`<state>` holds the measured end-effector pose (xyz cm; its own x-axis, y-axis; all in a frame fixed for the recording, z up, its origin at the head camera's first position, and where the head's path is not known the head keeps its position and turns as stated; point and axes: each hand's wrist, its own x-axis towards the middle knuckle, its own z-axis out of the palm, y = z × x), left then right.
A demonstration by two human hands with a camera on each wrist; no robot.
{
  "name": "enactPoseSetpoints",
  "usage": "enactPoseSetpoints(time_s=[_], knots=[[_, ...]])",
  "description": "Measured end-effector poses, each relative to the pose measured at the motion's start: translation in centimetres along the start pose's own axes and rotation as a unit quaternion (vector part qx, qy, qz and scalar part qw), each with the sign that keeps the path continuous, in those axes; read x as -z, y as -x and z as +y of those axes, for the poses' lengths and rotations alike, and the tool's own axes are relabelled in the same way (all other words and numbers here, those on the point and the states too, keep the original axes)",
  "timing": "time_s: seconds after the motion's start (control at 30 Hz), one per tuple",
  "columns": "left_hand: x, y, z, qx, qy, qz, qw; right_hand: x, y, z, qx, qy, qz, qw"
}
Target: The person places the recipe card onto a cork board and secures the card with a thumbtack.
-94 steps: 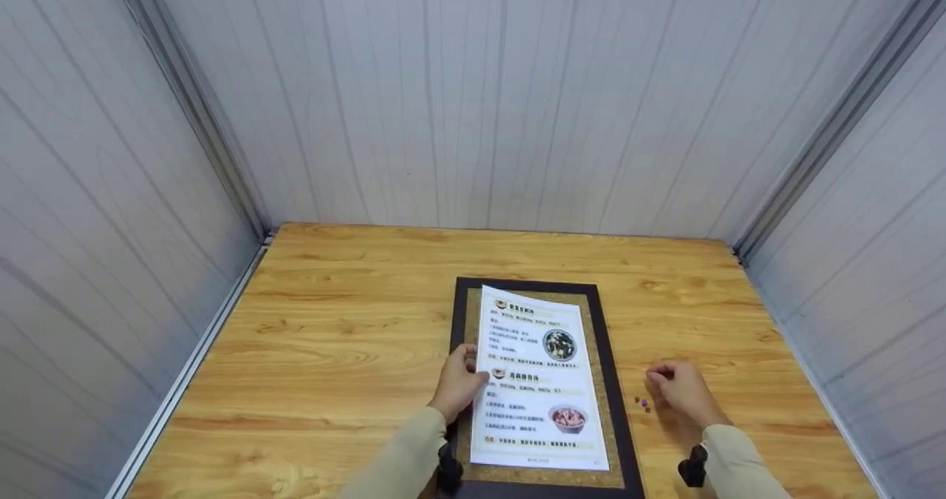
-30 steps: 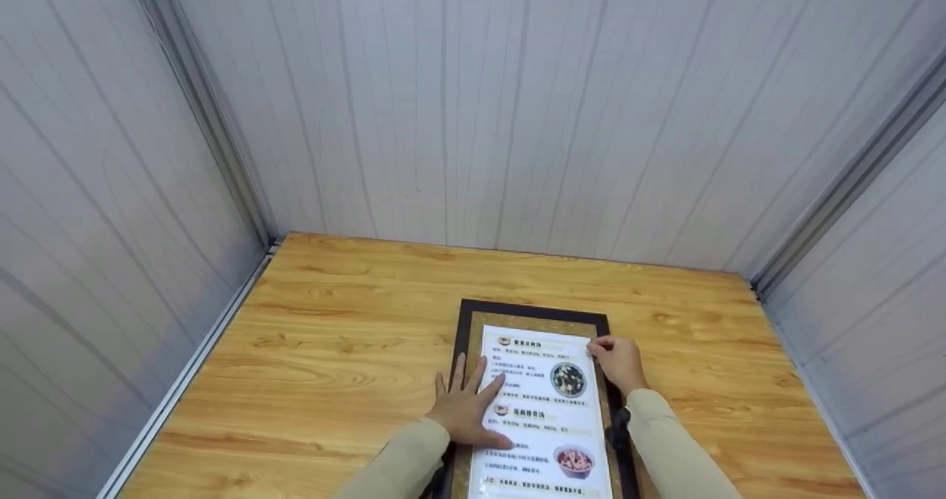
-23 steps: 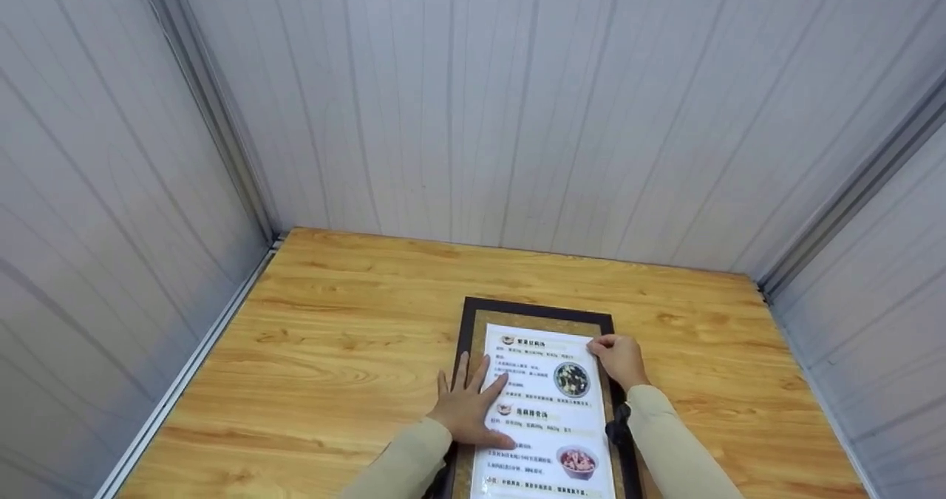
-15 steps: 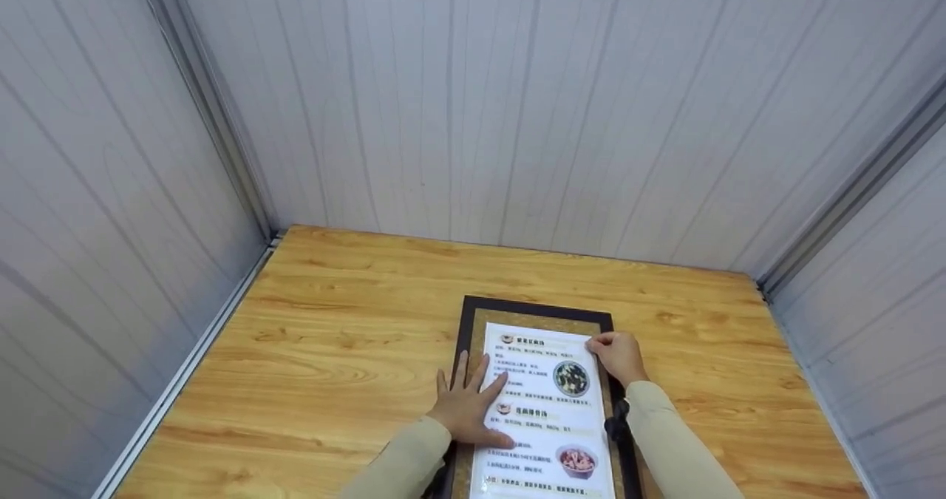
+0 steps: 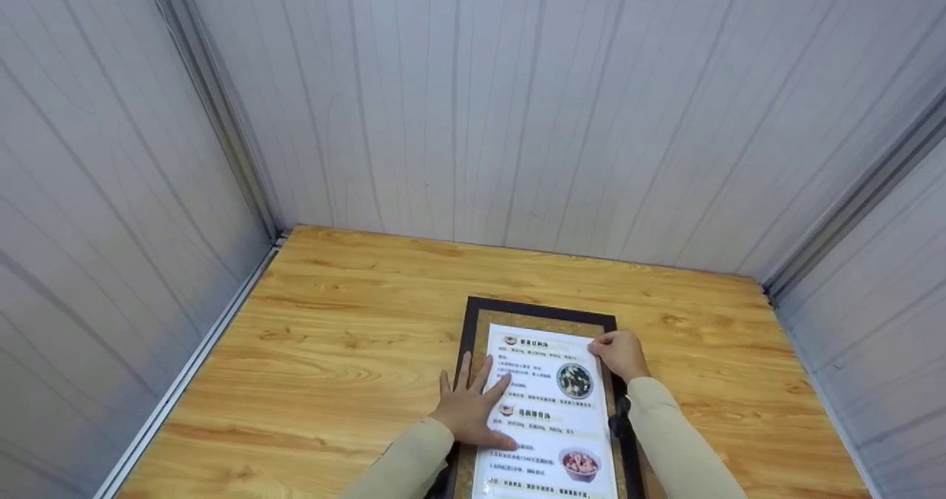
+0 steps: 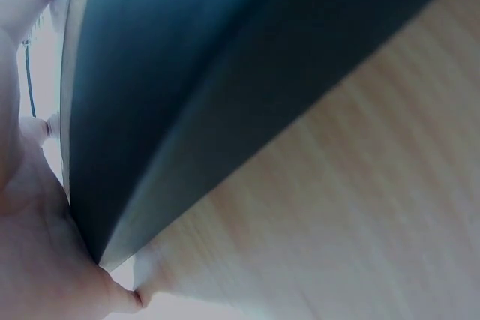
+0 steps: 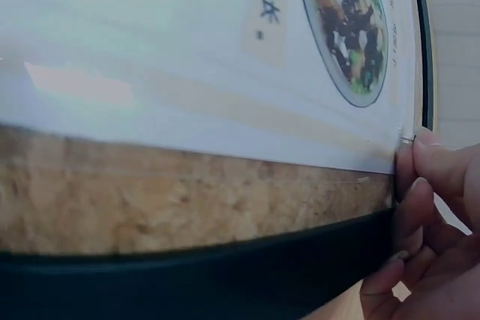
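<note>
While your left hand point(image 5: 467, 415) lies spread on the sheet point(image 5: 543, 397), your right hand point(image 5: 619, 355) pinches a likely pin point(image 7: 407, 139); fastening seems in hand, next wanting pressure into the corkboard point(image 7: 187, 196) beneath.

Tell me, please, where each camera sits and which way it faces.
Head: worn on the head, facing forward and down at pale walls, wooden table, framed board and printed sheet; left hand, right hand and both sleeves show.
Left wrist: worn there, looking closely along the framed board's dark edge and the wooden table; part of the left hand shows.
Right wrist: worn there, facing the printed sheet and cork; part of the right hand shows.
Shared by head and right wrist: the upper bowl picture and right hand.
</note>
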<state>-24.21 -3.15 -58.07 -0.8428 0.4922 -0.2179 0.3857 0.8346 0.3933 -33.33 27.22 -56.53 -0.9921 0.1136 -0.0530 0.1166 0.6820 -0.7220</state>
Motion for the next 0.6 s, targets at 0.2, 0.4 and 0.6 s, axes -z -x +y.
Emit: enactPoseSetpoints(time_s=[0.2,0.4,0.6], knots=[[-0.1,0.0,0.0,-0.001,0.006,-0.002,1.0,0.5,-0.4,-0.5,-0.011,0.025,-0.027,0.9993],[-0.2,0.5,0.1,-0.003,0.004,-0.001,1.0,0.6,-0.4,-0.9,-0.021,0.033,-0.038,0.9985],[0.1,1.0,0.6,0.002,0.006,0.002,1.0,0.6,-0.3,-1.0,-0.025,0.053,-0.027,0.9979]])
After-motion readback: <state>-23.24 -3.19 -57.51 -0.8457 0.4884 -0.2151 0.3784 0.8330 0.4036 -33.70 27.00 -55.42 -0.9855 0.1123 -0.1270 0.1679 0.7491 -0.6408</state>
